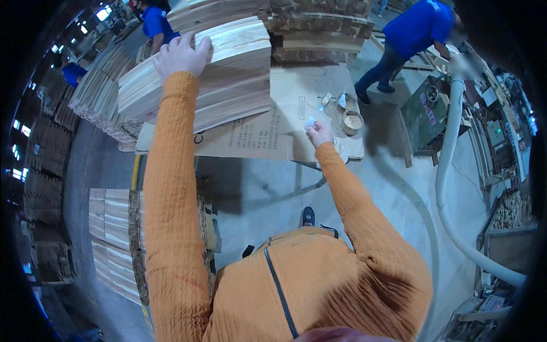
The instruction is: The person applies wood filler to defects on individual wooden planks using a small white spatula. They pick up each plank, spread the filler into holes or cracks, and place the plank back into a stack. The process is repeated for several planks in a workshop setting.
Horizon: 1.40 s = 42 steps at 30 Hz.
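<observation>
My left hand point(181, 58) rests with its fingers apart on the upper edge of a stack of pale wooden boards point(228, 80). The stack stands on a flattened cardboard sheet point(288, 122) that covers the table. Over the right part of the cardboard, my right hand point(321, 133) is closed in a pinch. A small whitish piece point(310, 122) shows at its fingertips; its kind is unclear. Close to that hand are a round tub with pale contents point(351, 122) and another small container point(346, 101). A small pale-and-dark item point(325, 101) lies beside them.
More stacked boards point(319, 28) rise behind the table. Other boards point(111, 228) are piled low at left. A person in blue point(419, 31) bends at the far right near a green machine point(424, 111). A pale hose point(447, 171) curves across the right floor.
</observation>
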Motion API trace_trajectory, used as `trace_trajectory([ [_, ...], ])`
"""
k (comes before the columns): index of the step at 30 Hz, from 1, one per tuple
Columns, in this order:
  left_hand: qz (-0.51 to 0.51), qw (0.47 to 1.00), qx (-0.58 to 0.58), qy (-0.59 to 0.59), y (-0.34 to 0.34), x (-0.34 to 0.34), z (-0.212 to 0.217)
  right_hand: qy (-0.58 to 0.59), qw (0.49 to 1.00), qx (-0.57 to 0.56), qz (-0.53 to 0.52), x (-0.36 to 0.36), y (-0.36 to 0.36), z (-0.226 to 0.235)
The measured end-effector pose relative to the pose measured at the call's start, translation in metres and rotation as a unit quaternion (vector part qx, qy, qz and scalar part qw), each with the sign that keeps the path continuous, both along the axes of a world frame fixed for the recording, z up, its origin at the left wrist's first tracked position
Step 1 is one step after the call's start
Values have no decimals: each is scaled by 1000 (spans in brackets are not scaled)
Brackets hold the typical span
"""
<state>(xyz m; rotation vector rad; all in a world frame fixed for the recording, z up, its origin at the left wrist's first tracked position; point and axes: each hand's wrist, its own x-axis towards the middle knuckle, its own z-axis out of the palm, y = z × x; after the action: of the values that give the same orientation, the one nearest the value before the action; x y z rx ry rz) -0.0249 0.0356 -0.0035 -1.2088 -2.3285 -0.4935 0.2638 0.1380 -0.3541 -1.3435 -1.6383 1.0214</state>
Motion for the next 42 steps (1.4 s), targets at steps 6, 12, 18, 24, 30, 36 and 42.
trace_trajectory([
  [6, 3, 1000, 2, 11, 4, -15, -8, -256, 956, 140, 6, -7, -27, 8],
  [12, -2, 1000, -4, -1, 9, -16, -6, -82, 989, 123, -9, 13, -19, 5],
  [18, 1, 1000, -6, 5, 7, -10, -5, -172, 938, 237, -186, 110, 6, 38],
  [24, 19, 1000, -14, 5, 0, -4, -2, -419, 900, -37, -113, 115, 46, 83],
  [30, 2, 1000, 0, 0, 1, 0, 1, -397, 891, -204, -85, 118, 87, 58],
  [36, 5, 1000, 12, -5, -7, -1, -4, -348, 911, -141, -173, 100, 77, 56],
  [42, -2, 1000, 22, -7, -1, 8, 4, -148, 950, 256, -97, 94, 69, 126],
])
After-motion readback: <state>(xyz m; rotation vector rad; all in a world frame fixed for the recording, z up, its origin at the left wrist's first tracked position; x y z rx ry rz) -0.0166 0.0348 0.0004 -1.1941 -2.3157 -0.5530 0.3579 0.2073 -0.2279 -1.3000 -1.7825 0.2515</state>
